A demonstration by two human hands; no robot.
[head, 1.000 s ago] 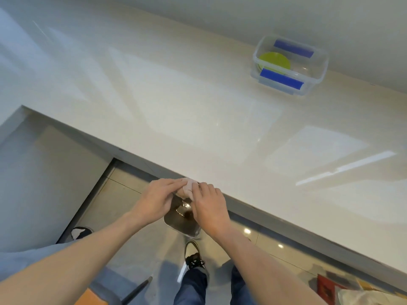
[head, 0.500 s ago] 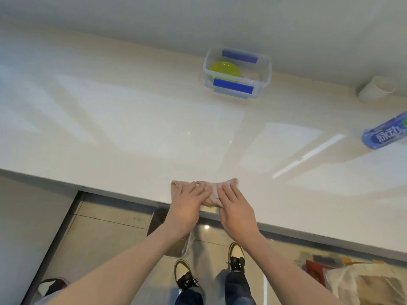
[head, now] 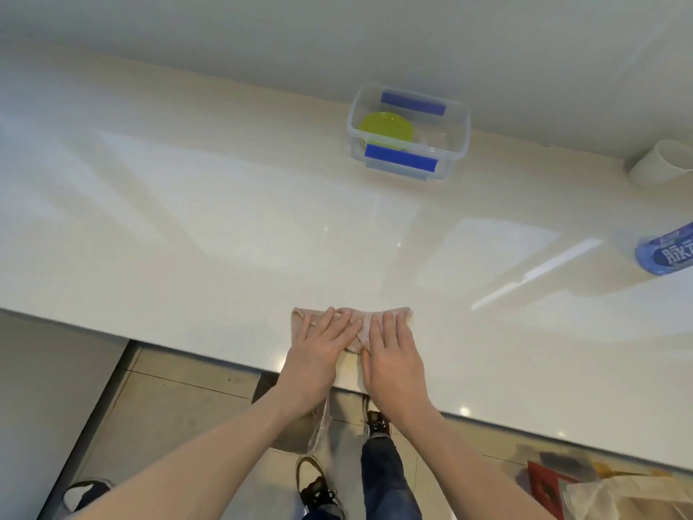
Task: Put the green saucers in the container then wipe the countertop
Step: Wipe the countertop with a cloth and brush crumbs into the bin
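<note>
A pale pink cloth lies spread flat on the glossy cream countertop, close to its front edge. My left hand and my right hand press on it side by side, fingers straight and pointing away from me. At the back, against the wall, stands a clear plastic container with blue clips. Green saucers lie stacked inside its left half.
A white cup lies on its side at the back right. A blue labelled bottle pokes in from the right edge. Below the counter edge are floor tiles, my shoes, a metal bin and bags at lower right.
A second ago both hands held the bunched cloth over the bin below the counter edge. They have since laid it on the countertop and flattened it out under straight fingers.
</note>
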